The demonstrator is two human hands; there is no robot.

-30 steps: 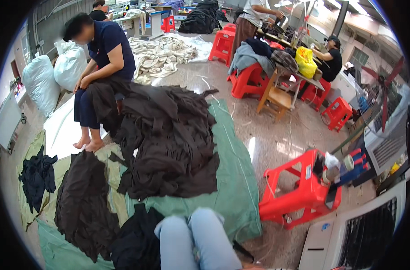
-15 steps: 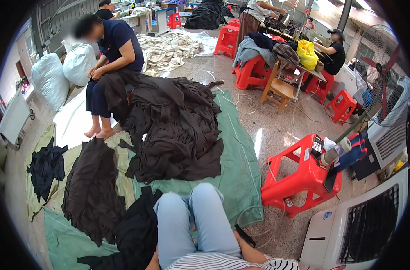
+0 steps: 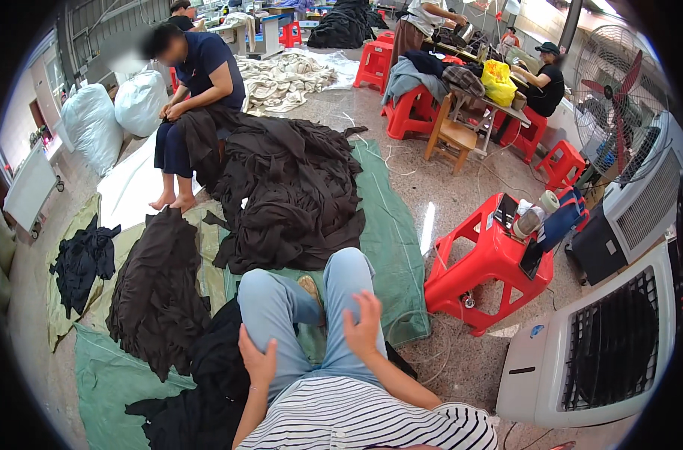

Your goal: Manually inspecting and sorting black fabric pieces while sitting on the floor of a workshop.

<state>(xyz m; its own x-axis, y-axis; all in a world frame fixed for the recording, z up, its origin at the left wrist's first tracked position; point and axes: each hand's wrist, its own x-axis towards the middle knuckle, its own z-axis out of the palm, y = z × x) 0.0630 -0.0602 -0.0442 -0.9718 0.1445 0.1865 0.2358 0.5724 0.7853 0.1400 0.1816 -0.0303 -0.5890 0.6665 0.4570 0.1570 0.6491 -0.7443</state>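
My left hand (image 3: 258, 359) lies against the side of my left thigh in light blue jeans (image 3: 300, 343), fingers stretched and nothing held. Above my right thigh my right hand (image 3: 362, 327) is lifted, its fingers apart and a little blurred, with nothing in it. To the left of my legs, a black cloth pile (image 3: 220, 367) lies on the green sheet (image 3: 124, 375). A large heap of dark brown garments (image 3: 292, 195) spreads out beyond my knees. A long brown bundle (image 3: 161, 296) rests to the left.
A red stool (image 3: 499, 262) at right carries thread cones and a blue item. Near it stand a white air cooler (image 3: 536, 375) and a fan (image 3: 619, 97). A seated co-worker (image 3: 206, 71) handles dark cloth at the far left, by white sacks (image 3: 92, 127). Cables cross the floor.
Both my hands have come into view, the left onto my thigh and the right raised above the other. My knees have parted, and a shoe now shows between them.
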